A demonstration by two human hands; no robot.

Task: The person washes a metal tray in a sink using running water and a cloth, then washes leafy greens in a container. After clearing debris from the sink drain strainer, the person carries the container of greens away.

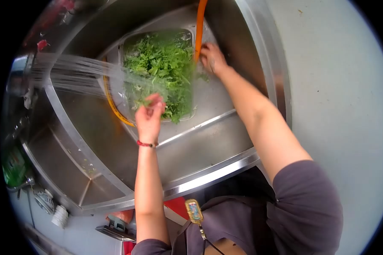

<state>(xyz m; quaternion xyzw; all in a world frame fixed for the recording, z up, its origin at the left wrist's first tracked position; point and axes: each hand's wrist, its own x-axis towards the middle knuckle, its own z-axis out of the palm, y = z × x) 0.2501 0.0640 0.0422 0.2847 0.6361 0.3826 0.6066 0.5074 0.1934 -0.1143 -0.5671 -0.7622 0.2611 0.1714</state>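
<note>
Leafy greens (164,68) lie in water in a rectangular metal tray (193,111) inside a steel sink. Water streams from a wide spray head (20,75) at the left across the tray. My left hand (150,117), with a red bracelet (145,144), is over the tray's near edge, fingers pinched around a small piece of green leaf. Beside the tray's far right side, my right hand (213,58) reaches to the sink floor near an orange hose (199,34); its fingertips are partly hidden, and what they touch is unclear.
The sink's steel rim (208,171) runs between my body and the tray. A second basin (78,163) lies to the left, with small green scraps. Farther left are a green bottle (15,165) and a stack of white cups (60,216).
</note>
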